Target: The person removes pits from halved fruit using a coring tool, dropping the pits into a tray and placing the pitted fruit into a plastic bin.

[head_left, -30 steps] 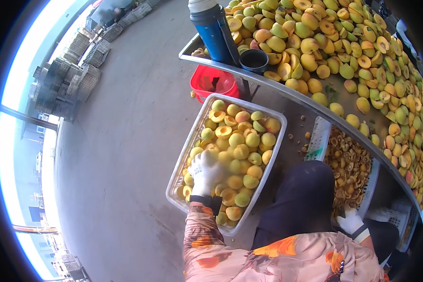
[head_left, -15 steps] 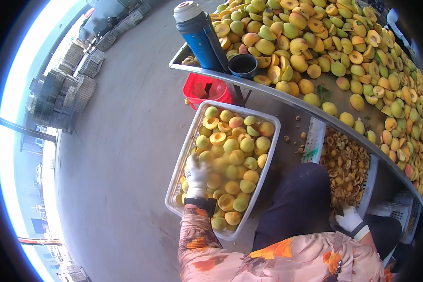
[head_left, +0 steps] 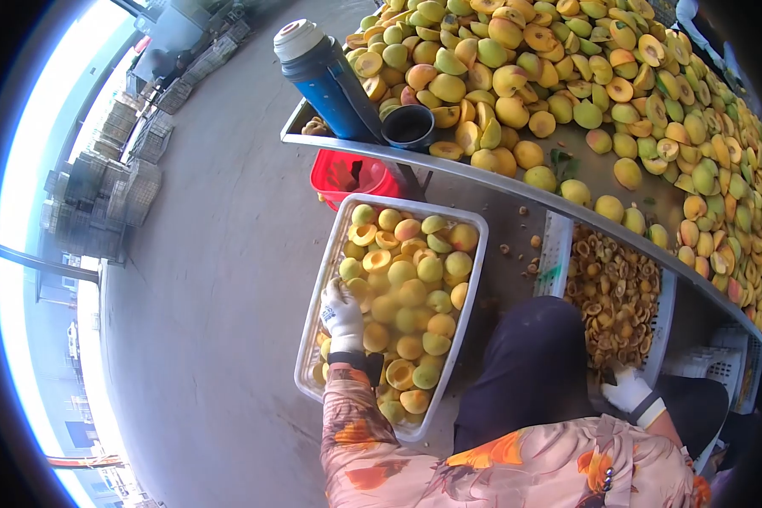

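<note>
My left hand (head_left: 341,317), in a white glove, is at the left side of a white plastic crate (head_left: 472,292) full of yellow-green fruit halves (head_left: 411,293). Its fingers are bent by the crate's left rim, and whether they hold anything is unclear. My right hand (head_left: 628,391), also gloved, rests at the near end of a second crate (head_left: 666,326) heaped with brown pits and scraps (head_left: 614,296). The fingertips of that hand are partly hidden by a dark shape at the scraps.
A metal-edged table (head_left: 483,177) bears a large heap of halved fruit (head_left: 516,80), a blue thermos (head_left: 330,89) and a dark cup (head_left: 408,127). Beneath its corner stands a red bucket (head_left: 353,175). Stacked crates (head_left: 102,199) stand far left; another person (head_left: 698,30) shows at top right.
The view has shifted, so table and crate sit further left and the thermos shows more fully. My left hand has moved from over the fruit to the crate's left side. My right hand stays near the scraps.
</note>
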The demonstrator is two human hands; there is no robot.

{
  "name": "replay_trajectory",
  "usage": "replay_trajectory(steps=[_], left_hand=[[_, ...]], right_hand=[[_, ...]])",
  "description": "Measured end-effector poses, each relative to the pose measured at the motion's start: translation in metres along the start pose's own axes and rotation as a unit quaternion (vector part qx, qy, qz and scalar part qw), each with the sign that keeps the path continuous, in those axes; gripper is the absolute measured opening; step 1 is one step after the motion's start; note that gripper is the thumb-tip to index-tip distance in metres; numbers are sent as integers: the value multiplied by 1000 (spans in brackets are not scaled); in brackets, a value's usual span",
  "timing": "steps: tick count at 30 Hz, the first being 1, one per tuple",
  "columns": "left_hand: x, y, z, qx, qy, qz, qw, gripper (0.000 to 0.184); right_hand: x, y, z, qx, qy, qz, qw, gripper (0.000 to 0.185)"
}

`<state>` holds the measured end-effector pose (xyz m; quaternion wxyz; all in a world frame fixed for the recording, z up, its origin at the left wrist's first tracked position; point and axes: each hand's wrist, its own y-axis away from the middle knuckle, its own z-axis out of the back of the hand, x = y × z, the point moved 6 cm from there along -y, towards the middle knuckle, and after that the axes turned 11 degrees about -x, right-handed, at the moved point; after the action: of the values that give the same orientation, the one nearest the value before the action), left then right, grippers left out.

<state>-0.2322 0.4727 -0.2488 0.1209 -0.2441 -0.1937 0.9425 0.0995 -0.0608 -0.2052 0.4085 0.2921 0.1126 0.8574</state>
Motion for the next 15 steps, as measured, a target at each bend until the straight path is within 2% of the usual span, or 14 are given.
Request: replay_trajectory(steps=[2, 3, 6, 7, 11, 15], left_hand=[[-6, -17, -5, -23, 24, -33, 999, 24], [-2, -26, -11, -18, 23, -18, 999, 22], [-6, -40, -21, 1, -18, -38, 999, 25], [-1, -42, -34, 96, -22, -26, 995, 45], [-10, -20, -62, 248, -151, -31, 956, 79], [-26, -10, -55, 248, -217, -68, 942, 79]], right_hand=[[4, -3, 0, 25, -2, -34, 999, 50], [5, -3, 1, 40, -1, -51, 998, 50], [4, -4, 2, 21, -16, -23, 999, 49], [3, -4, 2, 21, -17, -27, 999, 48], [-4, -6, -6, 30, -21, -34, 999, 47], [-12, -12, -14, 60, -35, -67, 995, 45]])
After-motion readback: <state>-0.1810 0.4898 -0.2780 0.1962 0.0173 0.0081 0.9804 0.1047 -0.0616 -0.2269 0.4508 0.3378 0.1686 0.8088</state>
